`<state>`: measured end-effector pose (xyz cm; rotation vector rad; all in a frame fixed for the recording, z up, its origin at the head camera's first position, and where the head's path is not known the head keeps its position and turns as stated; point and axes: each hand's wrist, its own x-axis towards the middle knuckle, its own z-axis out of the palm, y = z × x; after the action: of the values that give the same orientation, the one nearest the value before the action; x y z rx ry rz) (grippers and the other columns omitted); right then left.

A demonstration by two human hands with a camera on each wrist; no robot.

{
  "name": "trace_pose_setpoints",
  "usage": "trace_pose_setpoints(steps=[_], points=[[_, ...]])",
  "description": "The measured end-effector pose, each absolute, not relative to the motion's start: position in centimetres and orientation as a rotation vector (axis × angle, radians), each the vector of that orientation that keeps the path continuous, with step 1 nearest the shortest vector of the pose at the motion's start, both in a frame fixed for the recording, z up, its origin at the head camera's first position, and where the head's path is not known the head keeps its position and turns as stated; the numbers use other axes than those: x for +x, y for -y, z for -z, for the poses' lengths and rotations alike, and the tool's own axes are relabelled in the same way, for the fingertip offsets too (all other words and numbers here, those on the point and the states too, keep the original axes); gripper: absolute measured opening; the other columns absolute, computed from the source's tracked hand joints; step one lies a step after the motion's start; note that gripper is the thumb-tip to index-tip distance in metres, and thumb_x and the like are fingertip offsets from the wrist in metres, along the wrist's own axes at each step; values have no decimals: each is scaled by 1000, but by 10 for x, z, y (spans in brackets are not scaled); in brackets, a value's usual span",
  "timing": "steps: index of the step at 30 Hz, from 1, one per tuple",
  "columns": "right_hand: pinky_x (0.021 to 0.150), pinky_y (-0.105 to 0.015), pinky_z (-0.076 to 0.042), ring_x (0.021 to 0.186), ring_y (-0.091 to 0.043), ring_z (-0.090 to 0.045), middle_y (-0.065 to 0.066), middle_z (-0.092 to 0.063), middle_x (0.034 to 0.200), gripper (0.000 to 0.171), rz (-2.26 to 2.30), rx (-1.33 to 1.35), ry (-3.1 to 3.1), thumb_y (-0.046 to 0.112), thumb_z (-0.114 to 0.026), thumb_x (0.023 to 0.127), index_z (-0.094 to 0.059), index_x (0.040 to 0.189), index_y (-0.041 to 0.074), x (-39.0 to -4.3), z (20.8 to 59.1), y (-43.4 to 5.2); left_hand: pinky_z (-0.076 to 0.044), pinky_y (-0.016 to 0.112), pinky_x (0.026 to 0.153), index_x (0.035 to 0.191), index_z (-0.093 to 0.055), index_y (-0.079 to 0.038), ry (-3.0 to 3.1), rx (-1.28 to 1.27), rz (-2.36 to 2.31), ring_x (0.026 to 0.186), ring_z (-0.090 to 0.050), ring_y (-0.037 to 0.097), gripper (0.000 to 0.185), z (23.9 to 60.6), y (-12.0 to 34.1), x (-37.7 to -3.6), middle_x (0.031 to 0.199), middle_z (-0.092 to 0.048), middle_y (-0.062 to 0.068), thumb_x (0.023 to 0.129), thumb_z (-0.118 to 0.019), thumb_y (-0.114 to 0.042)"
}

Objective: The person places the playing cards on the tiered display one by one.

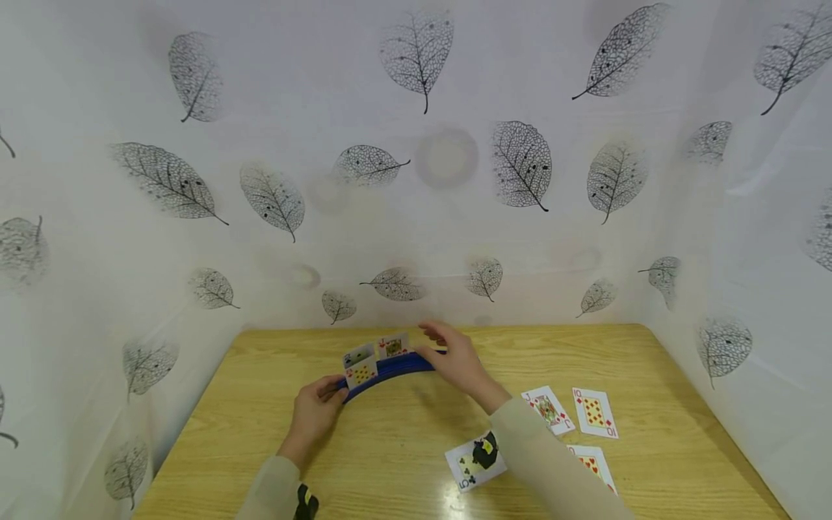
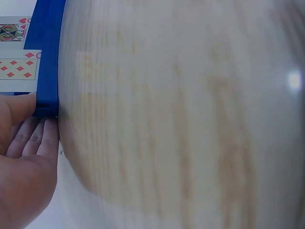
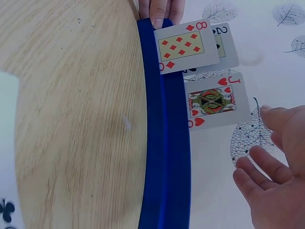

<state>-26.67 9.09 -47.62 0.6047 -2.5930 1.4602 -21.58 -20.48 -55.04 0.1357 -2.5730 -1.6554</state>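
A curved blue card holder (image 1: 396,367) stands on the table. My left hand (image 1: 316,413) grips its left end, the thumb in front and the fingers round the other side. The eight of diamonds (image 3: 183,46) stands in the front slot. Behind it is a two with black pips (image 3: 228,45), partly covered, and the jack of hearts (image 3: 212,101) stands beside them in the back slot. My right hand (image 1: 458,361) is over the holder's right part with fingers parted and nothing in them. In the right wrist view its fingertips are a short way from the jack of hearts.
Several cards lie face up on the right of the wooden table (image 1: 260,361): a jack of diamonds (image 1: 547,410), a ten of diamonds (image 1: 594,412), a red heart card (image 1: 593,466) partly under the sleeve, and a five of clubs (image 1: 469,466). A leaf-patterned curtain (image 1: 455,217) surrounds the table.
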Motion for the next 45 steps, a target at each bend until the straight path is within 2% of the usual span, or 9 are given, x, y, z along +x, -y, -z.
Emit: trace_pose_setpoints(steps=[4,10,16,24,32,36,40,45], points=[[113,-51,-53,130,-35,-64,-14,-66,143,49,-1465,614,2590,19,-74,100,-61,146,9,-260,475,-101,-62,36,99,132,-68,5,2575,129,1656,122,-69,40,32,551,204,-216,128,-71,27,99,-68,1],[110,-53,-54,130,-33,-64,-11,-67,143,51,-1393,626,2624,23,-76,99,-62,146,11,-247,473,-118,-63,35,97,130,-69,6,2562,118,1658,120,-70,41,31,550,204,-217,126,-71,28,99,-68,1],[110,-54,-54,130,-33,-65,-12,-68,142,50,-1323,659,2651,23,-77,98,-64,143,7,-234,473,-134,-63,33,97,131,-69,5,2558,133,1678,121,-69,40,32,550,205,-217,127,-71,27,99,-68,0],[110,-58,-53,135,-33,-61,-6,-65,146,47,-1296,643,2758,31,-76,99,-66,142,19,-210,479,-147,-63,36,98,132,-68,6,2571,121,1650,121,-69,40,33,551,206,-217,127,-71,27,99,-68,1],[110,-63,-51,138,-38,-58,-7,-64,146,47,-1277,738,2794,30,-77,98,-65,141,17,-189,489,-162,-63,36,98,130,-69,7,2560,97,1639,121,-69,42,31,549,204,-216,126,-71,29,99,-68,2],[107,-62,-54,135,-38,-59,-10,-64,144,47,-1232,809,2804,30,-81,95,-67,138,17,-181,496,-172,-63,35,96,128,-69,8,2558,99,1633,120,-70,42,30,548,203,-216,125,-71,29,99,-69,2],[105,-58,-56,131,-37,-61,-11,-64,142,51,-1177,865,2825,33,-82,93,-67,138,13,-174,503,-179,-63,34,96,129,-69,7,2561,117,1636,120,-70,42,31,550,203,-217,125,-71,28,99,-69,2],[105,-54,-57,130,-37,-60,-11,-62,143,59,-1167,891,2869,44,-80,93,-65,140,11,-166,509,-185,-63,37,96,131,-68,6,2576,123,1635,120,-69,41,33,552,205,-217,126,-71,27,99,-69,0]])
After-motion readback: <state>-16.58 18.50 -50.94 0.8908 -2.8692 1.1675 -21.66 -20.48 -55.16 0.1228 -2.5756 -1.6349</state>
